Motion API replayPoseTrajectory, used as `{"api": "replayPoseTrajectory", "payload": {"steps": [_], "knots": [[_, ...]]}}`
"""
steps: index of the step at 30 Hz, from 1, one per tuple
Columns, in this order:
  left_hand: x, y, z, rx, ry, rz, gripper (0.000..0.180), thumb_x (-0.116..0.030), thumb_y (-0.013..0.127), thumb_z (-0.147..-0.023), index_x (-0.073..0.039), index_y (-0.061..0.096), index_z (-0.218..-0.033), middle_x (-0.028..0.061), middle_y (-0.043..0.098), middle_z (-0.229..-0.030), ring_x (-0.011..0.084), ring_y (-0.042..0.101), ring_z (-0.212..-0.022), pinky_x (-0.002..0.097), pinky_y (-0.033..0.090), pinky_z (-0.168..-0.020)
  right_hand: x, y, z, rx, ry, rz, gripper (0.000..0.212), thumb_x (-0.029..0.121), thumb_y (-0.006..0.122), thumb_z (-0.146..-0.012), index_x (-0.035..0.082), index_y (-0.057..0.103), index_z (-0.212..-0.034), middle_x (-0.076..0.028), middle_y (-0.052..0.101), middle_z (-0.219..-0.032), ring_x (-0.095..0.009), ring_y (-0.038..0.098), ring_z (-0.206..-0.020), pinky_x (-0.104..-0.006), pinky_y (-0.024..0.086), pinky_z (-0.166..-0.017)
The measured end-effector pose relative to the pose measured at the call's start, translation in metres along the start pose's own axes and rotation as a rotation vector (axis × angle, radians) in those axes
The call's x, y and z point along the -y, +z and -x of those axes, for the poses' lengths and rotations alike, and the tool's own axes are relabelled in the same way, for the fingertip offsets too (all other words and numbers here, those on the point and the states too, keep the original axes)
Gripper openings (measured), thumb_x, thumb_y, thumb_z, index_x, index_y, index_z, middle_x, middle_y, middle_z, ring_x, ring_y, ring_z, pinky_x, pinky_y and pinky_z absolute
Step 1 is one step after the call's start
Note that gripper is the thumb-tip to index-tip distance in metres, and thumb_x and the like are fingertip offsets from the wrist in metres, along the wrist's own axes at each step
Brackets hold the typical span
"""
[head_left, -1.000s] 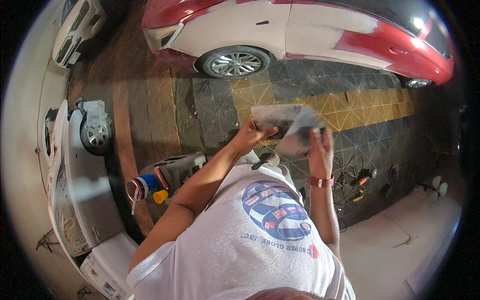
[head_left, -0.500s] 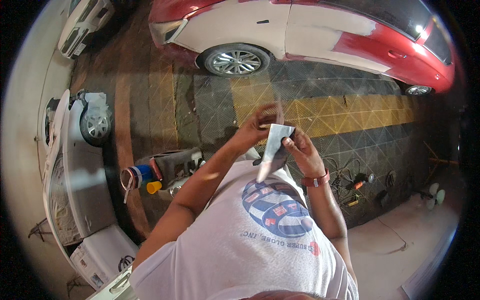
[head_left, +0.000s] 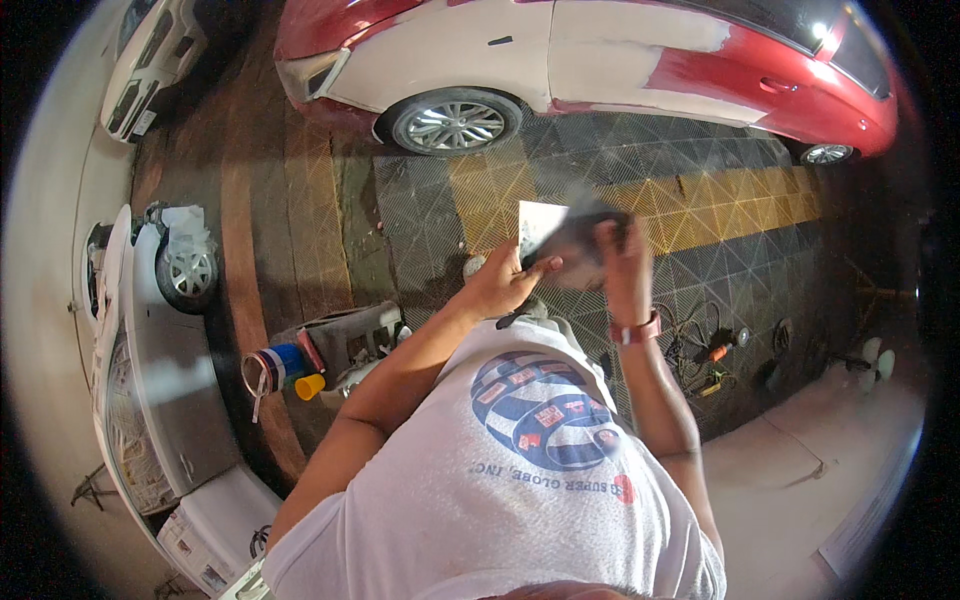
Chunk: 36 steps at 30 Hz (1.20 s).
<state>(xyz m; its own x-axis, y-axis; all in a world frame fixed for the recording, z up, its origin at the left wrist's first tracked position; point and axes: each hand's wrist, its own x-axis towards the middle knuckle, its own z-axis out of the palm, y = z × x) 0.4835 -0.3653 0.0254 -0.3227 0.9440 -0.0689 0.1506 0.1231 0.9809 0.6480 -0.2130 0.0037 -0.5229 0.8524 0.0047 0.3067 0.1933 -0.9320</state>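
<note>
Both hands hold a sheet of sandpaper in front of the chest, above the tiled floor.

The left hand (head_left: pixel 505 285) pinches the pale sheet of sandpaper (head_left: pixel 545 228) at its lower edge; the right hand (head_left: pixel 615 245), blurred, closes on its darker side. A red and white car (head_left: pixel 600 60) stands beyond, well apart.

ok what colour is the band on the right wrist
Red. The wristband sits just below the right hand, clearest in the head view.
</note>
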Motion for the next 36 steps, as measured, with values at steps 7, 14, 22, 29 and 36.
{"api": "replayPoseTrajectory", "payload": {"steps": [7,14,22,29,36], "knots": [[0.014,-0.017,-0.001,0.039,-0.119,-0.120,0.048,-0.043,0.070,-0.100,0.004,0.067,-0.104,0.0074,0.066,-0.067,0.0144,0.056,-0.058,0.0396,0.048,-0.059,-0.003,0.006,-0.014,-0.082,0.122,-0.637,0.036,0.028,0.069,-0.102,-0.002,0.058,-0.120,-0.015,0.068,-0.103,-0.021,0.066,-0.094,-0.0378,0.056,-0.083],[0.001,-0.036,-0.003,-0.027,-0.100,0.001,0.027,-0.018,0.075,-0.094,0.004,0.070,-0.108,0.0104,0.073,-0.088,0.0137,0.064,-0.078,0.0327,0.052,-0.074,-0.020,-0.014,-0.040,-0.174,0.032,-0.050,0.035,0.027,0.069,-0.101,-0.003,0.062,-0.118,-0.016,0.071,-0.102,-0.026,0.069,-0.088,-0.0352,0.056,-0.074],[0.003,-0.048,-0.014,-0.493,-0.176,-0.239,0.023,-0.015,0.072,-0.095,0.008,0.069,-0.101,0.0169,0.074,-0.091,0.0166,0.069,-0.083,0.0349,0.053,-0.074,0.055,-0.019,-0.002,0.419,-0.011,0.245,0.033,0.014,0.074,-0.094,0.006,0.072,-0.126,-0.008,0.074,-0.104,-0.020,0.072,-0.089,-0.0322,0.057,-0.076],[-0.014,-0.015,-0.016,-0.237,-0.029,-0.444,0.026,-0.014,0.072,-0.094,0.006,0.066,-0.109,0.0225,0.073,-0.091,0.0368,0.072,-0.083,0.0417,0.055,-0.076,0.047,0.024,0.000,0.036,-0.624,0.413,0.043,0.006,0.063,-0.091,0.015,0.069,-0.134,-0.011,0.073,-0.111,-0.029,0.070,-0.089,-0.0407,0.058,-0.075],[0.040,-0.049,-0.021,-0.250,-0.157,-0.207,0.027,-0.017,0.068,-0.097,0.007,0.070,-0.110,0.0225,0.076,-0.099,0.0309,0.075,-0.089,0.0409,0.055,-0.079,-0.164,0.002,-0.003,-0.002,0.054,0.443,0.038,0.025,0.063,-0.099,-0.004,0.063,-0.123,-0.024,0.071,-0.118,-0.038,0.070,-0.104,-0.0447,0.055,-0.085]]}}
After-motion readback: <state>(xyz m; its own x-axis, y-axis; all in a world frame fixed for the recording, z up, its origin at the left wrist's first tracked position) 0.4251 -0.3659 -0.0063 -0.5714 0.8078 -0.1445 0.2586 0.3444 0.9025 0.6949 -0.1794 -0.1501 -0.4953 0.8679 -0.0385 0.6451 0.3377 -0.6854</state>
